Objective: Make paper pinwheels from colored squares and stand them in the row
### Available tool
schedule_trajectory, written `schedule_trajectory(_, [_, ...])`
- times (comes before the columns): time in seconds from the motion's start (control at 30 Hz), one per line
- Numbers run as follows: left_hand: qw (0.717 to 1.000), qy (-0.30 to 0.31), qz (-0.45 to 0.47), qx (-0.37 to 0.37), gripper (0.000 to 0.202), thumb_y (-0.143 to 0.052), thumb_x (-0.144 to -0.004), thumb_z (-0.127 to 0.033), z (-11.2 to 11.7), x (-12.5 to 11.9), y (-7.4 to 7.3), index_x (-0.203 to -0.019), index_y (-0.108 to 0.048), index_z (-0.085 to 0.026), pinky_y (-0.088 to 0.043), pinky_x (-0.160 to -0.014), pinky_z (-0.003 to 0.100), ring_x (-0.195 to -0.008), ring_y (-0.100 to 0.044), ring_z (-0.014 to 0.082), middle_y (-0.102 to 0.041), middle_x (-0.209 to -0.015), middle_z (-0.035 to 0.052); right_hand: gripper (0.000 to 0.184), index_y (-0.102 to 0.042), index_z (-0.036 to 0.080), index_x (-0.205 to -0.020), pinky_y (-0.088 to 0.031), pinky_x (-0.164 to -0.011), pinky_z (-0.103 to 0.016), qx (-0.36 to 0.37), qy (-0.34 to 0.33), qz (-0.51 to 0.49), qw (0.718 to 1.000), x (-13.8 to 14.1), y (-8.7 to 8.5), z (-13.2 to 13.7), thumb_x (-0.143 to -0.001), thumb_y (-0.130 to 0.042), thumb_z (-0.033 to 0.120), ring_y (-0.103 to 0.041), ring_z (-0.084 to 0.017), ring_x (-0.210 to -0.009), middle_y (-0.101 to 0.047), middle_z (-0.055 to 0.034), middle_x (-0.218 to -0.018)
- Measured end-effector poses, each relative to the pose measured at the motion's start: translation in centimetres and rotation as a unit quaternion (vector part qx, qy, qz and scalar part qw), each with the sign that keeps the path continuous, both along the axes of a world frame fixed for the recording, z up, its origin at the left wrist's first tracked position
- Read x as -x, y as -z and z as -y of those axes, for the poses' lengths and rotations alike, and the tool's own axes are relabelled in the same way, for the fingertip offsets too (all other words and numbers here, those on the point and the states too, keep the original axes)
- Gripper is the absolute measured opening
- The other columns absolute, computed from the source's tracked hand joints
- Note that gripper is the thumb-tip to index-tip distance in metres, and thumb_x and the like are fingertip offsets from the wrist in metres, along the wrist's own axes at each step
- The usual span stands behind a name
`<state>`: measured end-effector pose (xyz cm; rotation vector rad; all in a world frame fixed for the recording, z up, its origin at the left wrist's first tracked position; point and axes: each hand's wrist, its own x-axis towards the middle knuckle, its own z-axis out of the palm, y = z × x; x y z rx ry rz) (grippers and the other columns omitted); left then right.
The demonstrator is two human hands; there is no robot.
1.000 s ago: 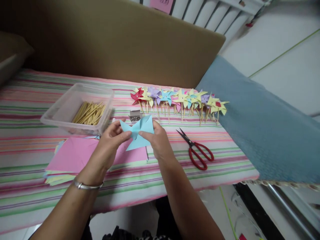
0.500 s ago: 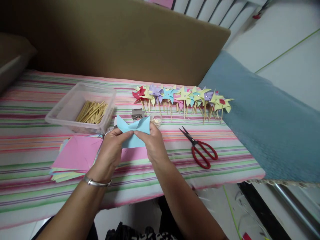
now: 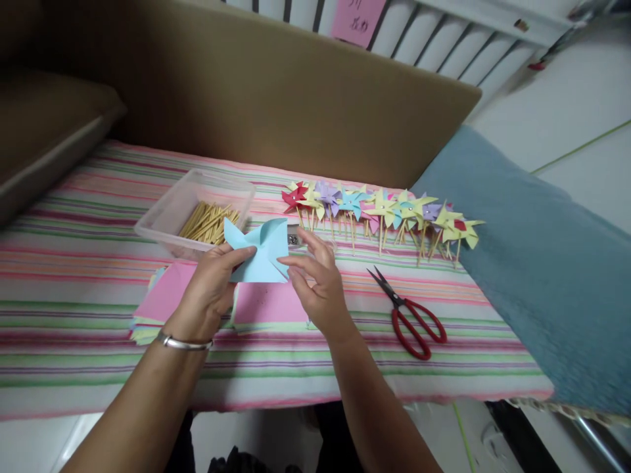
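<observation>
A light blue square of paper [image 3: 263,257] is held up over the table, with cut corners and its upper part curled inward. My left hand [image 3: 210,282] grips it at the left, thumb pressed on the folded points near the middle. My right hand [image 3: 320,282] is at the paper's lower right corner, fingers spread, with the index fingertip at a cut slit there. Beneath it lies a stack of slit pink paper squares [image 3: 269,307]. A small box of metal pins [image 3: 292,239] shows partly behind the paper.
A clear plastic tub [image 3: 162,230] of short wooden sticks [image 3: 210,222] stands at the left, near a pile of coloured paper [image 3: 162,295]. Red-handled scissors [image 3: 407,312] lie at the right. Finished pinwheels [image 3: 382,209] line the back, before a brown board [image 3: 276,105].
The right hand has let go of the paper's folded middle and moved to its lower right corner, fingers spreading. My left thumb still holds the folds. The view has shifted.
</observation>
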<state>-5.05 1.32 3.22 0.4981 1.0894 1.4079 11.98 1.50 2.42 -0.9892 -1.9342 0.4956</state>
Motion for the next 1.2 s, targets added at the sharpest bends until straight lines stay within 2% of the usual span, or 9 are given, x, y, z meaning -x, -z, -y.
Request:
schedule_trajectory(0.13, [1.0,-0.004,-0.008,0.004,0.016,-0.079,-0.054,-0.019,0.2,0.2,-0.3,-0.054,-0.063,-0.016,-0.04,-0.05,0.024,-0.048,-0.051,0.0109,-0.059,-0.051,-0.0028,0.02,-0.071,0.027,-0.09,-0.021,-0.113,-0.049,0.002,-0.019,0.026,0.999,0.1,0.2,-0.1,-0.085,-0.054,0.017,-0.026,-0.023,-0.14,-0.036,-0.0016,-0.149])
schedule_trajectory(0.27, [1.0,0.0,-0.007,-0.001,0.018,-0.08,-0.052,-0.019,0.2,0.1,0.0,-0.054,-0.063,-0.016,-0.04,-0.05,0.024,-0.048,-0.051,0.0108,-0.06,-0.052,-0.0023,0.015,-0.071,0.027,-0.08,-0.021,-0.112,-0.051,0.027,-0.024,0.016,0.999,0.3,0.1,-0.2,-0.083,-0.058,0.02,-0.025,-0.025,-0.141,-0.037,0.001,-0.148])
schedule_trajectory(0.43, [0.999,0.031,-0.017,-0.008,0.018,-0.08,-0.054,-0.021,0.2,-0.6,0.8,-0.065,-0.067,-0.015,-0.039,-0.051,0.022,-0.05,-0.052,0.0095,-0.063,-0.057,-0.0019,0.006,-0.071,0.024,-0.08,-0.023,-0.112,-0.046,0.114,-0.01,-0.033,0.993,0.5,0.6,-0.2,-0.079,-0.065,0.023,-0.026,-0.025,-0.14,-0.038,-0.0043,-0.147])
schedule_trajectory(0.6, [0.998,0.059,-0.029,0.006,0.02,-0.079,-0.055,-0.023,0.2,-1.6,1.9,-0.068,-0.068,-0.013,-0.04,-0.054,0.022,-0.054,-0.055,0.0103,-0.066,-0.063,0.0004,0.003,-0.068,0.024,-0.075,-0.028,-0.11,-0.042,0.149,0.014,-0.08,0.985,0.8,0.7,-0.3,-0.077,-0.067,0.023,-0.036,-0.023,-0.134,-0.054,-0.0057,-0.128])
schedule_trajectory(0.73, [0.997,0.069,-0.033,0.011,0.019,-0.079,-0.054,-0.023,0.1,-2.0,2.4,-0.066,-0.068,-0.013,-0.039,-0.055,0.022,-0.054,-0.055,0.0103,-0.065,-0.059,-0.0004,0.005,-0.066,0.023,-0.071,-0.029,-0.109,-0.04,0.154,0.049,-0.089,0.983,1.0,0.6,-0.4,-0.075,-0.068,0.023,-0.037,-0.023,-0.133,-0.057,-0.0055,-0.119])
schedule_trajectory(0.9, [0.997,0.074,-0.016,0.017,0.019,-0.08,-0.053,-0.023,0.2,-2.2,2.2,-0.063,-0.067,-0.013,-0.039,-0.054,0.023,-0.052,-0.054,0.0102,-0.064,-0.058,-0.0005,0.006,-0.066,0.023,-0.07,-0.029,-0.108,-0.041,0.17,0.073,-0.076,0.98,0.9,0.7,-0.5,-0.076,-0.067,0.023,-0.036,-0.023,-0.133,-0.058,-0.0065,-0.114])
schedule_trajectory(1.0, [0.997,0.074,-0.01,0.019,0.019,-0.08,-0.053,-0.022,0.3,-2.2,2.0,-0.063,-0.067,-0.013,-0.038,-0.052,0.022,-0.05,-0.053,0.0094,-0.064,-0.057,-0.0006,0.007,-0.065,0.022,-0.07,-0.028,-0.108,-0.042,0.165,0.08,-0.069,0.981,0.9,0.6,-0.4,-0.077,-0.065,0.023,-0.035,-0.024,-0.134,-0.058,-0.0074,-0.117])
schedule_trajectory(1.2, [0.997,0.075,0.005,0.027,0.02,-0.081,-0.052,-0.02,0.4,-2.5,1.6,-0.064,-0.068,-0.011,-0.039,-0.052,0.021,-0.053,-0.054,0.0096,-0.065,-0.059,0.0014,0.005,-0.066,0.022,-0.074,-0.029,-0.107,-0.045,0.185,0.102,-0.061,0.975,0.9,0.8,-0.3,-0.077,-0.065,0.026,-0.034,-0.025,-0.135,-0.049,-0.0077,-0.135])
